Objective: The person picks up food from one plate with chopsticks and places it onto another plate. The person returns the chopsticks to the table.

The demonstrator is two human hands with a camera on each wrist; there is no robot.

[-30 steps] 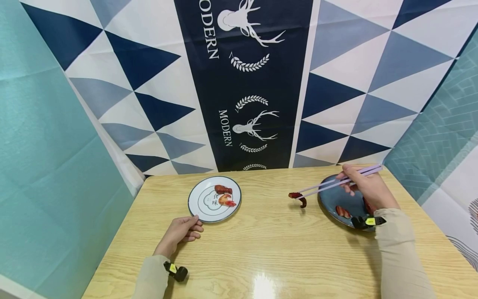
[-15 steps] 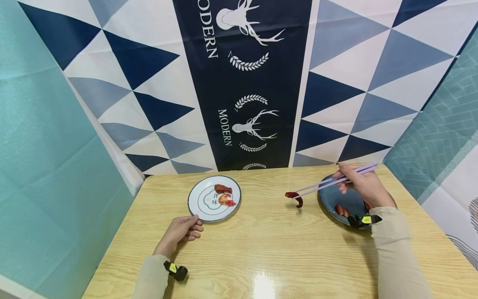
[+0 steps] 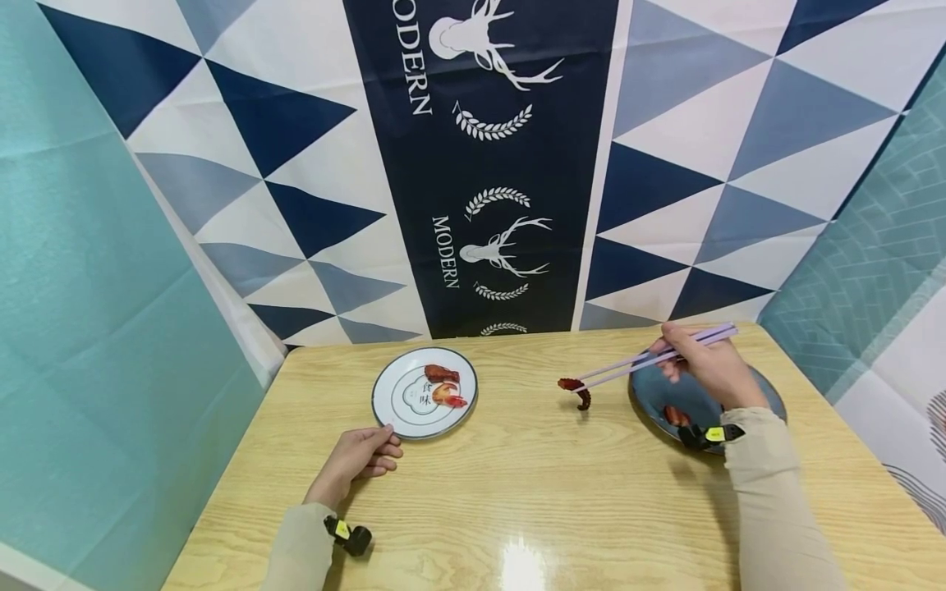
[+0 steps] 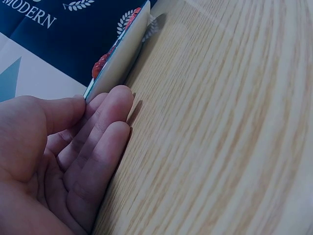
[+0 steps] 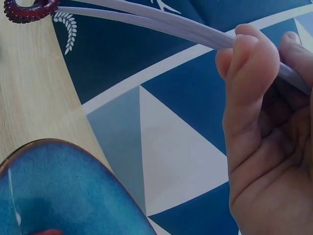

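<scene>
My left hand (image 3: 358, 460) pinches the near rim of a white plate (image 3: 395, 410) with a dark edge, thumb on top and fingers underneath. On that plate lie a toy-like drumstick (image 3: 442, 373) and a shrimp (image 3: 448, 396). My right hand (image 3: 709, 369) holds a pair of pale purple chopsticks (image 3: 715, 332). Between their tips hangs a dark red, curled octopus tentacle (image 3: 571, 383), above the table and between the two plates. The right wrist view shows the tentacle (image 5: 29, 12) only in part, at the top left corner.
A blue plate (image 3: 650, 394) sits under my right hand, with reddish food pieces (image 3: 676, 415) on it, partly hidden by the hand and wrist camera. The wooden table (image 3: 473, 492) meets a patterned cloth backdrop (image 3: 510, 164) at the back.
My right hand has moved slightly left, carrying the chopsticks and the tentacle away from the blue plate towards the white one. The left hand and white plate have stayed put.
</scene>
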